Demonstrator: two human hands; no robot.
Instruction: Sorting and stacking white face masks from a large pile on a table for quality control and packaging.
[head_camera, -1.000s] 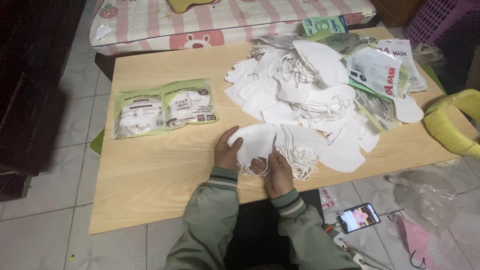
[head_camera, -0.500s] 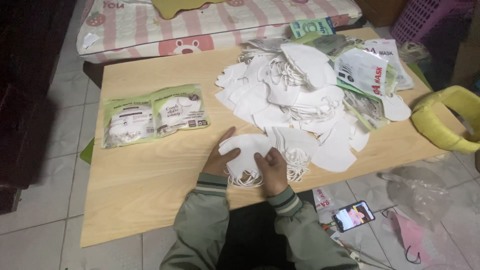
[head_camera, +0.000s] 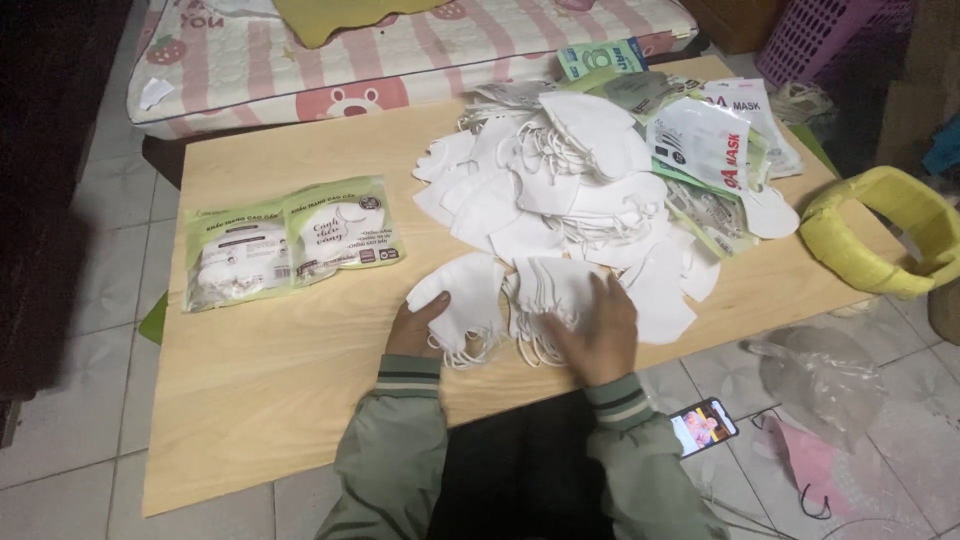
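Observation:
A big heap of white face masks (head_camera: 560, 190) lies on the wooden table (head_camera: 280, 400). My left hand (head_camera: 412, 332) grips a small stack of white masks (head_camera: 465, 295) near the table's front edge, their ear loops hanging down. My right hand (head_camera: 598, 335) lies flat, fingers spread, on another bunch of masks (head_camera: 550, 285) just to the right. Two sealed green mask packs (head_camera: 290, 240) lie side by side at the left of the table.
Printed mask packages (head_camera: 700, 140) are piled at the table's far right. A yellow ring-shaped object (head_camera: 880, 245) sits at the right edge. On the tiled floor lie a phone with a lit screen (head_camera: 705, 427) and plastic bags (head_camera: 820, 380). A striped mattress (head_camera: 400, 50) lies behind the table.
My hands have split the bundle of masks: the left keeps one stack, the right has moved right onto a second bunch. The camera has shifted slightly.

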